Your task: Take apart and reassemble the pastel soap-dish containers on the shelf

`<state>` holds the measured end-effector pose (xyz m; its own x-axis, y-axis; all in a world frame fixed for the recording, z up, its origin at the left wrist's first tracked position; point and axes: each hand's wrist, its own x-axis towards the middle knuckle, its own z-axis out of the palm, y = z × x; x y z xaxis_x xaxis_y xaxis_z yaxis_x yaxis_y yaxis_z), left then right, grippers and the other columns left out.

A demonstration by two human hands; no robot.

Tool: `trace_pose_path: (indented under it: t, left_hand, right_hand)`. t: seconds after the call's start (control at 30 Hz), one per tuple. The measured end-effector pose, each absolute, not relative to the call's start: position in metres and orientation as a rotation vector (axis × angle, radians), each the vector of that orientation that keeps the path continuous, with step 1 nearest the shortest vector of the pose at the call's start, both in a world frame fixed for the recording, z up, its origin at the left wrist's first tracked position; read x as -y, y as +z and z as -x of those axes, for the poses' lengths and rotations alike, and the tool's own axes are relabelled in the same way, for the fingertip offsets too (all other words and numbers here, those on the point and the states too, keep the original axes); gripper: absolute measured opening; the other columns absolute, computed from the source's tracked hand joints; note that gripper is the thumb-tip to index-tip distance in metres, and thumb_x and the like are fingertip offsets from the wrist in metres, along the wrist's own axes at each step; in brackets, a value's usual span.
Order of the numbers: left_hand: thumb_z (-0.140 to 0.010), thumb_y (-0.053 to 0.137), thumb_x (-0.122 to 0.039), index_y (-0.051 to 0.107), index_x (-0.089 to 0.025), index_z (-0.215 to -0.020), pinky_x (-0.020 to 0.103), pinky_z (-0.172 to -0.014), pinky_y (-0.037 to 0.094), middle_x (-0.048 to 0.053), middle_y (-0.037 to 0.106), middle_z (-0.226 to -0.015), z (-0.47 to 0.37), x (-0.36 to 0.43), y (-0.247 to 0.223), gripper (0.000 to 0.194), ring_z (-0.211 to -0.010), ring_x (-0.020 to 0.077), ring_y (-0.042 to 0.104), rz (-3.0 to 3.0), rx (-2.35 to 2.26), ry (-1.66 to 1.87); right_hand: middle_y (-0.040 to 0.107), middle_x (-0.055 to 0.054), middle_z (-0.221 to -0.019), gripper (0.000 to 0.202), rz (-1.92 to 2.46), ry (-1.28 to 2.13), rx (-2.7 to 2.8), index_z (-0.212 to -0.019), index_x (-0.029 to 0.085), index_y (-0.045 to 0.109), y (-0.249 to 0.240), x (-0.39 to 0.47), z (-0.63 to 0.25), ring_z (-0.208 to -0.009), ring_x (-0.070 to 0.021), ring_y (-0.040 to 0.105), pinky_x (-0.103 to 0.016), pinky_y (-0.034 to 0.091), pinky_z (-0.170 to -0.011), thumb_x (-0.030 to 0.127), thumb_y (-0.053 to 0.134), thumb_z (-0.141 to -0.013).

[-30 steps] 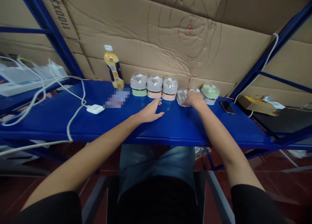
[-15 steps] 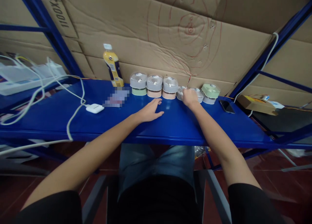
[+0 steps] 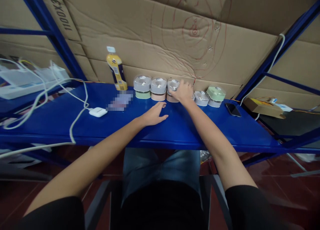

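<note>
My left hand (image 3: 155, 115) rests on the blue table with fingers and thumb apart, holding nothing. It lies in front of a two-tier stack with a grey container (image 3: 158, 85) on a peach container (image 3: 158, 96). My right hand (image 3: 183, 92) is spread at the right side of another grey container (image 3: 173, 85), its thumb across the front. Beneath that one, a peach container is partly covered by the hand. Left of these stands a grey container (image 3: 142, 83) on a green container (image 3: 143, 94). To the right are a single grey container (image 3: 201, 98) and a green container (image 3: 216, 93) on a grey one.
A yellow drink bottle (image 3: 117, 69), a blurred card (image 3: 120, 101) and a white case (image 3: 98, 112) with a cable stand on the left. At the right lie a phone (image 3: 233, 109) and an opened cardboard box (image 3: 265, 107). A cardboard wall (image 3: 140, 46) closes the back.
My right hand has moved left, from the low grey containers to the third stack, and its fingers have spread. The single grey container on the right is uncovered. My left hand stays put.
</note>
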<state>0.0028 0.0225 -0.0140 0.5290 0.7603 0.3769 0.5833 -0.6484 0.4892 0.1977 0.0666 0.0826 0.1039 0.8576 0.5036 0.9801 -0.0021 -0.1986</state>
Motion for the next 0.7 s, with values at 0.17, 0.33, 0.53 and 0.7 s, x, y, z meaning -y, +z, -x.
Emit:
trace_pose_path:
  t: [0.17, 0.33, 0.53, 0.7]
  left_hand:
    - [-0.098, 0.07, -0.043, 0.053, -0.013, -0.15, 0.058, -0.125, 0.054, 0.025, 0.062, -0.155, -0.003, -0.023, -0.015, 0.063, -0.146, 0.0398, 0.066, -2.468, -1.109, 0.849]
    - [-0.096, 0.071, -0.044, 0.052, -0.011, -0.152, 0.061, -0.124, 0.054, 0.028, 0.061, -0.156, -0.002, -0.021, -0.013, 0.068, -0.144, 0.0414, 0.067, -2.439, -1.084, 0.863]
    - [-0.082, 0.09, -0.053, 0.053, -0.015, -0.149, 0.064, -0.123, 0.054, 0.024, 0.069, -0.144, -0.002, -0.024, -0.01, 0.085, -0.137, 0.0413, 0.07, -2.134, -1.011, 1.083]
    - [-0.074, 0.097, -0.047, 0.049, -0.022, -0.154, 0.065, -0.129, 0.046, 0.023, 0.067, -0.152, 0.003, -0.033, -0.004, 0.097, -0.146, 0.041, 0.065, -1.784, -0.802, 1.203]
  right_hand:
    - [0.069, -0.038, -0.143, 0.078, 1.983, -0.246, 1.654, -0.144, 0.0, 0.058, 0.075, -0.086, -0.169, -0.137, -0.0492, 0.066, -0.061, 0.048, -0.116, 0.053, 0.079, -0.091]
    - [0.071, -0.036, -0.14, 0.07, 1.906, -0.204, 1.661, -0.139, 0.003, 0.061, 0.079, -0.083, -0.188, -0.138, -0.0501, 0.066, -0.063, 0.048, -0.117, 0.051, 0.075, -0.09]
    - [0.073, -0.025, -0.141, 0.07, 1.588, 0.114, 1.729, -0.142, 0.012, 0.062, 0.094, -0.056, -0.26, -0.136, -0.0442, 0.068, -0.061, 0.052, -0.118, 0.06, 0.069, -0.091]
    - [0.073, -0.015, -0.145, 0.068, 1.126, 0.567, 2.097, -0.139, 0.021, 0.066, 0.076, -0.025, -0.296, -0.135, -0.0383, 0.069, -0.061, 0.053, -0.119, 0.057, 0.074, -0.083]
